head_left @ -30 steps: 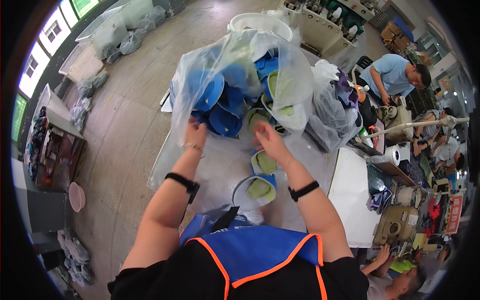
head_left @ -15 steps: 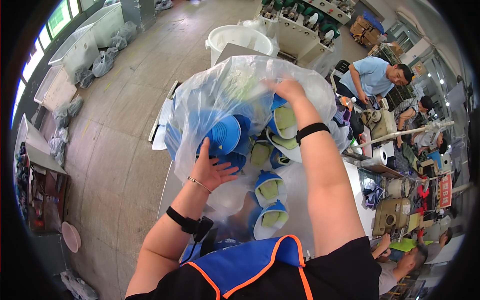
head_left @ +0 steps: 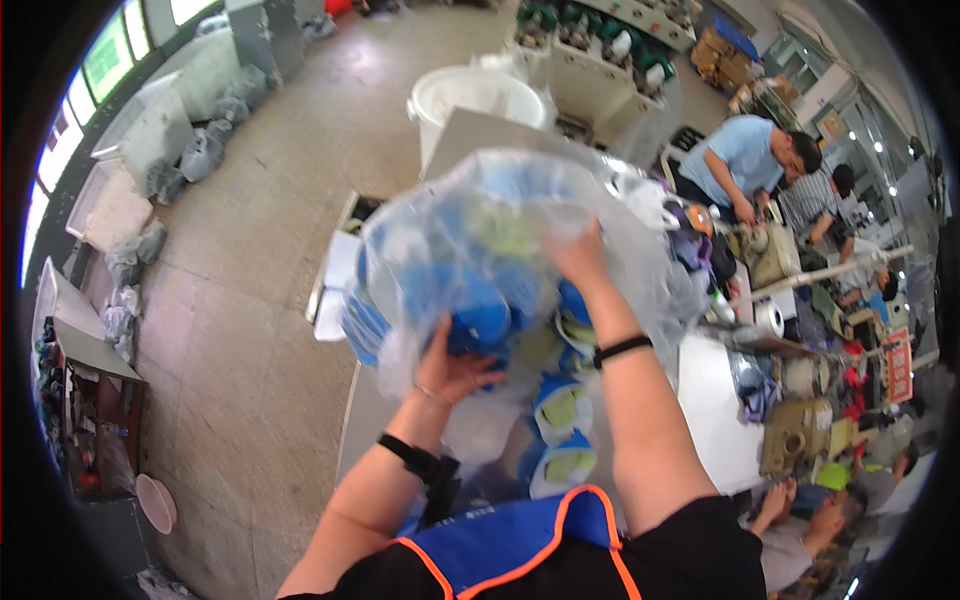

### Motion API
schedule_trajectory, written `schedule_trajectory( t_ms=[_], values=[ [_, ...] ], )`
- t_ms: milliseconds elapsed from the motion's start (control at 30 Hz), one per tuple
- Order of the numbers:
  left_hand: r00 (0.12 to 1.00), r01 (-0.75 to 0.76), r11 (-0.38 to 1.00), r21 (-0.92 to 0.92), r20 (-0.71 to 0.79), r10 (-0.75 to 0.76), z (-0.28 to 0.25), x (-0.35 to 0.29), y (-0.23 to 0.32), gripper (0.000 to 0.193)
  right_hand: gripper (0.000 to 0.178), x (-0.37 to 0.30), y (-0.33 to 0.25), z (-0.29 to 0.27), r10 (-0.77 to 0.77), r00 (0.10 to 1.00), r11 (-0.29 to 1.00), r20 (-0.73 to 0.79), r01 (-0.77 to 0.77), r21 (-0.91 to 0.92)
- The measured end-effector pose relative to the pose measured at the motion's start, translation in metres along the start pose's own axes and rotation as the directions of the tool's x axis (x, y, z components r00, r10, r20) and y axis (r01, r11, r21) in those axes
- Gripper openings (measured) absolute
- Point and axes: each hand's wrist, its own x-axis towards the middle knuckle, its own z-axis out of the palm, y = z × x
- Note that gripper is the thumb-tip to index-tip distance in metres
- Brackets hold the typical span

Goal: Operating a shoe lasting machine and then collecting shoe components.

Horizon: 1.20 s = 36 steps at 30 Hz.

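Note:
A large clear plastic bag (head_left: pixel 640 270) lies on the table before me, with blue caps (head_left: pixel 480 325) bunched inside its left part. Nearer to me, blue-and-white caps (head_left: pixel 562 405) with pale green linings sit in a row at the bag's mouth. My left hand (head_left: pixel 462 375) is at the near left of the bag, fingers apart, its thumb against the blue caps. Over the bag's right part, my right hand (head_left: pixel 578 255) reaches against the plastic. Its fingertips are smeared by motion and partly lost in the film, so its grip does not show.
A white bucket (head_left: pixel 475 95) stands behind the table. At the right is a bench with sewing machines (head_left: pixel 795 435), where people (head_left: pixel 735 160) sit working. White bins (head_left: pixel 150 130) and grey bags line the left wall, and a pink basin (head_left: pixel 156 502) is on the floor.
My right hand has come down toward me over the bag, and the bag's far edge has sunk lower. My left hand has shifted right and pressed closer to the blue caps.

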Motion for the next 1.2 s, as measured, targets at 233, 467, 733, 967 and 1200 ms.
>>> schedule_trajectory(
  t_ms=[233,467,733,967,1200],
  values=[
    [0.992,-0.062,0.990,-0.129,0.097,0.075,-0.035,-0.011,-0.001,0.071,0.052,-0.036,-0.059,-0.012,0.047,0.955,0.975,0.292,-0.108,0.196],
    [0.997,-0.080,0.996,-0.025,0.021,0.081,-0.039,-0.025,-0.016,0.058,0.049,-0.077,-0.043,-0.020,0.082,0.979,0.985,0.187,-0.109,0.137],
    [0.996,-0.085,0.996,0.002,-0.020,0.085,-0.033,-0.010,-0.002,0.063,0.042,-0.036,-0.055,-0.019,0.092,0.995,0.798,-0.049,-0.044,0.601],
    [0.996,-0.085,0.996,0.001,-0.040,0.085,-0.031,-0.015,-0.009,0.064,0.046,-0.004,-0.020,-0.016,-0.178,0.938,0.774,0.296,-0.052,0.632],
    [0.979,-0.165,0.986,-0.039,0.117,0.168,-0.006,-0.003,-0.005,0.061,0.035,-0.054,-0.023,0.012,-0.066,0.991,0.790,0.120,-0.021,0.613]
  ],
)
